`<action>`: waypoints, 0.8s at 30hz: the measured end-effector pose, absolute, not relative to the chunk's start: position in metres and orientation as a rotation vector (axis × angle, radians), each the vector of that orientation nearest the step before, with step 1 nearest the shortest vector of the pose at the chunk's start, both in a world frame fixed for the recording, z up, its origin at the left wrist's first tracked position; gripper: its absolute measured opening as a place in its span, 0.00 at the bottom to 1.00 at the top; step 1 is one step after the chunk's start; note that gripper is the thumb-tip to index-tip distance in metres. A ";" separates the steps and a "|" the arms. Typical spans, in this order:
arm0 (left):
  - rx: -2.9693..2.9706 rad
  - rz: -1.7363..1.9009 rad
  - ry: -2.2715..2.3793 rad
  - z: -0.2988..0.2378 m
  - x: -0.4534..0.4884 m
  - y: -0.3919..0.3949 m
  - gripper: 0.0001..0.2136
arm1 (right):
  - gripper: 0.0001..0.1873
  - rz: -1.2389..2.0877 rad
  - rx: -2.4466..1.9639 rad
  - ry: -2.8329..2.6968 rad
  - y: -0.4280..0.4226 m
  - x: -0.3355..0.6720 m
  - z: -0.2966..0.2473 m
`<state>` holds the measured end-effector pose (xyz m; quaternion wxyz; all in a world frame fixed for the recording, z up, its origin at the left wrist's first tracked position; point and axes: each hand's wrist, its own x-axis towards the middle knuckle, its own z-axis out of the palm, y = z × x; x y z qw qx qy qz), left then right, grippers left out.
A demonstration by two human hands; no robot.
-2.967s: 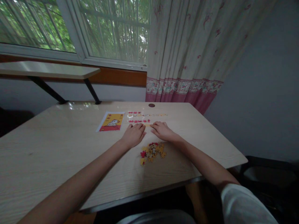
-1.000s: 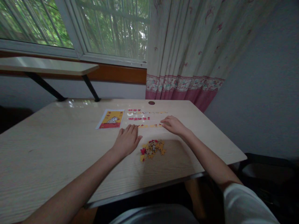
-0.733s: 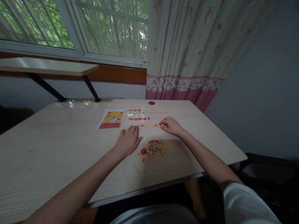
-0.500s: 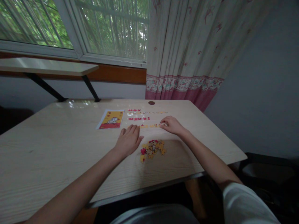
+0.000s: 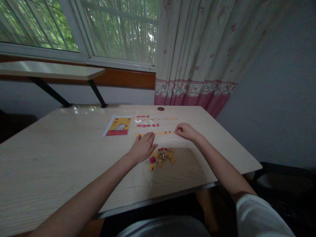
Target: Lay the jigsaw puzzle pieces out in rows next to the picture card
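My left hand (image 5: 143,147) lies flat with its fingers stretched out over part of the nearest row of yellow puzzle pieces (image 5: 161,133), hiding some of them. At that row's right end my right hand (image 5: 185,131) pinches with thumb and forefinger at a small puzzle piece (image 5: 175,132), mostly covered by the fingertips. Closer to me lies a loose pile of puzzle pieces (image 5: 161,157), yellow, red and grey-white. Behind the near row run a red row of pieces (image 5: 147,125), a mixed pale row (image 5: 158,119) and a short red row (image 5: 142,116).
A picture sheet (image 5: 118,126) with a white animal on yellow and red lies left of the rows. The table (image 5: 74,158) has a round dark cap (image 5: 161,109) near its back edge. A raised shelf (image 5: 49,69) stands at the back left, with a curtain (image 5: 195,65) behind.
My left hand has slid to the right along the near row, uncovering yellow pieces at its left end. My right hand has shifted slightly right and its fingers have drawn together.
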<state>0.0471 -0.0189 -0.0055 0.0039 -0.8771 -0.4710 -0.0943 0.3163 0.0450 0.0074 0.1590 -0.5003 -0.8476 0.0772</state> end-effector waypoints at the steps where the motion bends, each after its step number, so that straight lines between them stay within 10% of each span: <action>1: -2.747 -0.296 -1.473 -0.006 0.047 -0.019 0.22 | 0.06 0.213 -1.443 -2.420 0.045 0.317 0.007; 24: -2.704 -0.327 -1.472 -0.004 0.047 -0.021 0.22 | 0.07 0.223 -1.324 -2.455 0.047 0.312 0.004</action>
